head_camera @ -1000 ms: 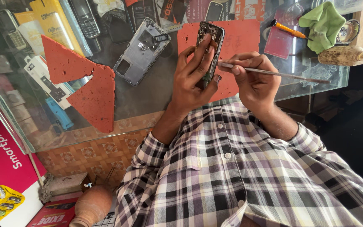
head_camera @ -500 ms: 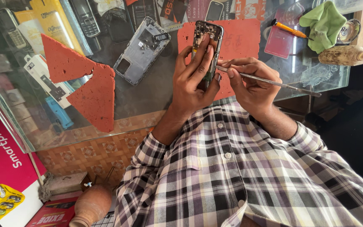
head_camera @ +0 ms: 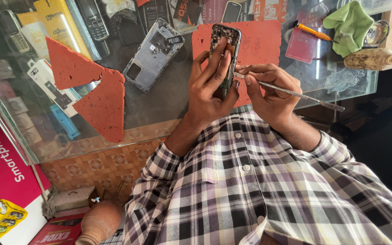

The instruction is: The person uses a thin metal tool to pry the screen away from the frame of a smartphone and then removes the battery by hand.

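My left hand (head_camera: 208,90) holds an opened smartphone (head_camera: 226,37) upright over the glass counter, its bare circuit side facing me and fingers wrapped across it. My right hand (head_camera: 272,90) pinches a thin metal tool (head_camera: 298,94). The tool's tip touches the phone's right edge near my left fingertips. Behind the hands lies a red rubber mat (head_camera: 262,43). A detached grey phone frame (head_camera: 153,55) rests on the glass to the left.
Torn red mat pieces (head_camera: 98,97) lie at the left. An orange screwdriver (head_camera: 311,31), a green cloth (head_camera: 350,23) and a pale bottle (head_camera: 370,59) sit at the far right. Old phones show under the glass counter (head_camera: 159,113). A clay pot (head_camera: 100,222) stands below.
The phone has risen slightly in my left hand. My right hand has dropped a little, and the tool now slopes down to the right with its tip at the phone's edge.
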